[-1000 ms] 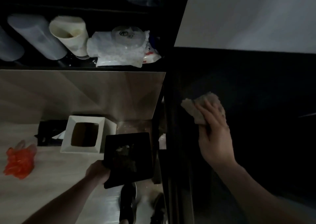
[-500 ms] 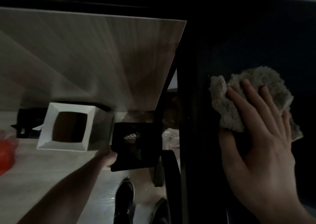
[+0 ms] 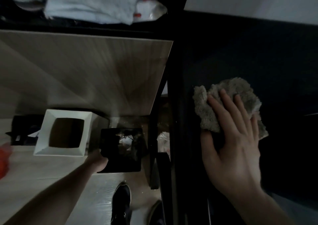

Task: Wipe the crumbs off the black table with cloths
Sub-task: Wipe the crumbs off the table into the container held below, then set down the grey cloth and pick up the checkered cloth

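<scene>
The black table (image 3: 249,56) fills the right half of the view, its left edge running top to bottom. A fluffy grey-beige cloth (image 3: 228,94) lies on it near that edge. My right hand (image 3: 234,138) presses flat on the cloth with straight, spread fingers. Down beside the table edge, my left hand (image 3: 99,161) grips the rim of a black square bin (image 3: 110,149) held low, with crumpled white scraps inside it. Crumbs on the dark tabletop are too faint to make out.
A white square bin (image 3: 43,132) stands on the pale floor to the left of the black one. A red bag (image 3: 4,157) lies at the far left. My shoes (image 3: 122,200) show below. A wooden panel (image 3: 77,73) and a shelf with white bags (image 3: 89,3) sit above.
My right hand with the cloth has slid a little along the table, staying flat on it. The left hand keeps the black bin by the table edge. The view has shifted slightly.
</scene>
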Demonstrator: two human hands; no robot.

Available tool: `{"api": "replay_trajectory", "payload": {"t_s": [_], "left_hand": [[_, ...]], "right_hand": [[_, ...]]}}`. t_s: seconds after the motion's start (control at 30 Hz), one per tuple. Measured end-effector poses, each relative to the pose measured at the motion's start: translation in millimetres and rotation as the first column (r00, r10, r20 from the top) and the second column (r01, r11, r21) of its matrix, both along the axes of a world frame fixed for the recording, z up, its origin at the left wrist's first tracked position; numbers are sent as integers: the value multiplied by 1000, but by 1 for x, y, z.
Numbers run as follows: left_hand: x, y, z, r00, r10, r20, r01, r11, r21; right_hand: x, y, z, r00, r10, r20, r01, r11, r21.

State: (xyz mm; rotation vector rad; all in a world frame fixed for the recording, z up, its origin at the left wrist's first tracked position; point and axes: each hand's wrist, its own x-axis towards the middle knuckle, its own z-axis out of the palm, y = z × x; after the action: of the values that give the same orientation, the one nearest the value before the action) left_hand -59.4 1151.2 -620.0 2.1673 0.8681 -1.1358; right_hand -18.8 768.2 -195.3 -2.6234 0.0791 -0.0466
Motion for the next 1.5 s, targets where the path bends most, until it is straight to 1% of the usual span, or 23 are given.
{"api": "replay_trajectory", "payload": {"t_s": [0.03,0.07,0.1,0.13,0.23,0.33,0.43,0.53,0.63,0.7,0.77,0.87,1.0,1.07,1.2,1.3,1.37,1.4,1.43,1.5], "left_hand": [[2,-9,30,999,-31,-16,31,999,-28],[9,-25,82,999,-38,-30,37,998,-45],[12,-37,119,999,-42,-20,41,998,-46],[15,-46,148,1000,-29,-1,29,996,-82],[19,-69,207,993,-68,98,80,989,-123],[20,-90,271,963,-76,260,139,962,-237],[16,-108,343,924,-66,376,182,942,-283],[4,-118,408,899,-58,434,225,911,-345],[-11,-132,469,832,-173,527,378,873,-310],[-17,-143,502,763,-262,590,484,838,-254],[-23,-156,526,734,-308,605,537,809,-240],[-29,-174,546,749,-333,574,554,789,-265],[-34,-198,560,756,-392,525,572,786,-236],[-39,-209,566,767,-394,506,557,801,-219],[-53,-224,584,792,-360,492,501,845,-188],[-69,-232,594,828,-316,463,446,872,-202],[-80,-238,599,831,-291,475,420,887,-191],[-84,-242,604,832,-279,480,408,894,-188],[-89,-246,609,832,-270,484,402,896,-191],[-96,-254,623,822,-258,508,403,893,-199]], "right_hand": [[0,0,1,1000,1,-2,-1,1000,-1],[-1,-1,2,1000,4,-2,-4,1000,-2],[-2,-1,3,1000,7,-4,-7,1000,-1],[-3,-1,3,1000,8,-5,-8,1000,0],[-4,-2,5,1000,1,-13,-2,1000,-11],[-5,-2,10,998,9,-56,-11,999,-37],[-19,4,22,988,-2,-157,-6,999,-51],[-47,8,36,966,25,-258,-36,999,-38],[-79,1,53,940,60,-337,-72,997,-23],[-95,-6,64,928,60,-368,-69,998,-12],[-106,-15,72,927,40,-372,-59,997,-41],[-114,-29,78,924,-10,-383,-30,995,-97],[-122,-45,76,909,25,-415,-49,998,-48],[-126,-49,70,898,52,-437,-71,997,-26],[-128,-54,66,907,73,-415,-80,997,0],[-119,-64,66,926,85,-367,-109,993,-45],[-107,-73,71,934,103,-342,-143,985,-94],[-100,-78,76,927,115,-356,-159,983,-97],[-94,-84,81,917,124,-379,-163,984,-75],[-86,-95,101,872,154,-465,-127,988,89]]}}
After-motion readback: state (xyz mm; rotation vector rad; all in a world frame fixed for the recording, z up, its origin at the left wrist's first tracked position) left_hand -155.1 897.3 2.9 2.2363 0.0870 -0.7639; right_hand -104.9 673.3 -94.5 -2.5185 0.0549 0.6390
